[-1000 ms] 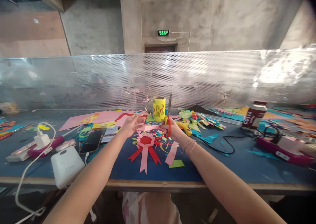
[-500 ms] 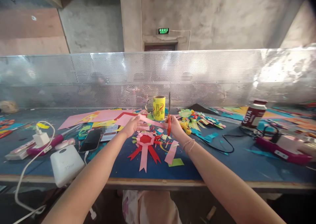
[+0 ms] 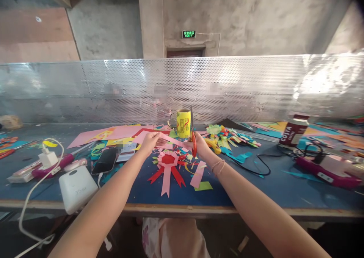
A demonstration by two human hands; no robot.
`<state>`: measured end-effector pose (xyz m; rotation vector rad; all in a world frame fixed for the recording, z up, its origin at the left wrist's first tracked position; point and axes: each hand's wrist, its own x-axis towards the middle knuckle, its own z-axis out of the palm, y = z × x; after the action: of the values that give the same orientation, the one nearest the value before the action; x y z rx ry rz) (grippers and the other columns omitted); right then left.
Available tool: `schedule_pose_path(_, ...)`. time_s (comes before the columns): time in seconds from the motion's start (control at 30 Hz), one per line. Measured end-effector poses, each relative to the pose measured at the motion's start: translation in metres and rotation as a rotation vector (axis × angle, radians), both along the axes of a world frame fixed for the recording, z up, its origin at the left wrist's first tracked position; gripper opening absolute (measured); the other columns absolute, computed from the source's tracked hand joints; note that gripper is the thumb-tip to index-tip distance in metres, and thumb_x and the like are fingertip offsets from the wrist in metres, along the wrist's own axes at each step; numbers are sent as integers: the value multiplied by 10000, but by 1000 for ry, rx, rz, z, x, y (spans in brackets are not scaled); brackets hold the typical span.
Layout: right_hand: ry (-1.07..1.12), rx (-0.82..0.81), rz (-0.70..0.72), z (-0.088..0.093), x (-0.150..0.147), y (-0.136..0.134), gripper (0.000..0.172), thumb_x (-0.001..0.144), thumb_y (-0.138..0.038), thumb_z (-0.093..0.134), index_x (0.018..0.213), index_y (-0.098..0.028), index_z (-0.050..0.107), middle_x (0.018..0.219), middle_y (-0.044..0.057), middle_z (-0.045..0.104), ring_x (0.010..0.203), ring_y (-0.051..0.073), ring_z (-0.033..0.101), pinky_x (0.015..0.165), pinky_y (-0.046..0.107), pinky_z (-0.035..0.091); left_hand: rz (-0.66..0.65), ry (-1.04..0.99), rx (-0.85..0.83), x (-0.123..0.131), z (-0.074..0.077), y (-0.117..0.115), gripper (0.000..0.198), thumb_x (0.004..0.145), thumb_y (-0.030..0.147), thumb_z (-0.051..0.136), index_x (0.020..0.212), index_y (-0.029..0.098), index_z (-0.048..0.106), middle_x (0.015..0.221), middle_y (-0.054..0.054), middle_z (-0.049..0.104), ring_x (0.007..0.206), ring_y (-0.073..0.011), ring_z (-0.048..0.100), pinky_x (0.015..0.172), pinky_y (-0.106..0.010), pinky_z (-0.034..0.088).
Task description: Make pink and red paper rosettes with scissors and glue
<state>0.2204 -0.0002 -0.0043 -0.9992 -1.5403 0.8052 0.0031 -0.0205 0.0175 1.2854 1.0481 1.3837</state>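
Left hand (image 3: 149, 141) grip pinches pink paper strip (image 3: 174, 141), right hand (image 3: 201, 145) grip clenched on red scissors (image 3: 194, 146); blade-to-strip contact above bench (image 3: 256, 189) too small to resolve.

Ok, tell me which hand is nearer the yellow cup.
Right. The right hand, holding the red scissors, sits just in front of the yellow cup. The left hand, pinching the pink strip, is farther off to its left.
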Motion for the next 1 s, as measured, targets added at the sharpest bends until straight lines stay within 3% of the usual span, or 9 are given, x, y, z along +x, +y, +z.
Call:
schedule_pose_path(0.2, -40, -70, 111, 3, -5, -11, 323, 521, -214, 677, 718, -191, 422, 653, -59, 487, 542, 92, 460, 516, 242, 363, 90, -164, 84, -4, 0, 5, 234, 728, 350, 660, 789, 131, 602, 646, -19, 646, 563, -110, 617, 569, -227, 509)
schedule_pose_path(0.3, 43, -72, 164, 1, -11, -13, 301, 524, -189, 666, 694, -194, 417, 620, -67, 471, 517, 87, 446, 491, 234, 352, -15, -202, 57, -3, 2, 2, 296, 691, 355, 702, 861, 131, 611, 787, -60, 676, 669, -117, 637, 629, -228, 516)
schedule_pose_path(0.43, 150, -48, 246, 0, -22, -15, 228, 575, -194, 627, 629, -194, 405, 539, -68, 432, 471, 77, 401, 453, 223, 313, -217, -20, -2, 6, 2, -7, 361, 648, 341, 742, 903, 119, 618, 910, -103, 674, 782, -157, 647, 743, -296, 509)
schedule_pose_path(0.53, 225, -44, 260, 1, -30, -19, 224, 579, -215, 622, 621, -194, 403, 534, -71, 418, 474, 73, 389, 458, 223, 317, -279, 108, 44, 16, 0, -12, 377, 654, 397, 720, 890, 117, 628, 906, -97, 668, 779, -161, 638, 761, -316, 495)
schedule_pose_path(0.67, 217, -27, 208, 4, -39, -28, 278, 568, -246, 648, 667, -201, 392, 558, -76, 426, 496, 80, 415, 483, 230, 357, -189, 178, 134, 23, -1, -15, 324, 665, 411, 689, 805, 126, 627, 754, -45, 643, 685, -139, 601, 703, -298, 490)
schedule_pose_path(0.8, 179, -67, 257, 6, -44, -39, 361, 576, -315, 678, 701, -216, 355, 593, -73, 438, 527, 99, 480, 511, 251, 409, -78, 207, 189, 24, 0, -14, 210, 684, 318, 655, 764, 129, 610, 720, -31, 626, 665, -129, 577, 688, -276, 468)
schedule_pose_path(0.9, 99, -83, 248, 5, -43, -39, 417, 575, -380, 694, 738, -225, 342, 636, -73, 435, 535, 94, 481, 503, 247, 420, 21, 206, 205, 21, 0, -10, 148, 715, 274, 603, 788, 146, 588, 732, -27, 623, 660, -128, 573, 634, -247, 456)
schedule_pose_path(1.0, -67, -14, 150, 3, -36, -30, 396, 620, -453, 657, 721, -220, 353, 601, -73, 398, 511, 87, 421, 473, 239, 385, 127, 226, 201, 12, -2, -2, 178, 726, 263, 584, 871, 160, 589, 737, -25, 630, 604, -117, 558, 536, -211, 418)
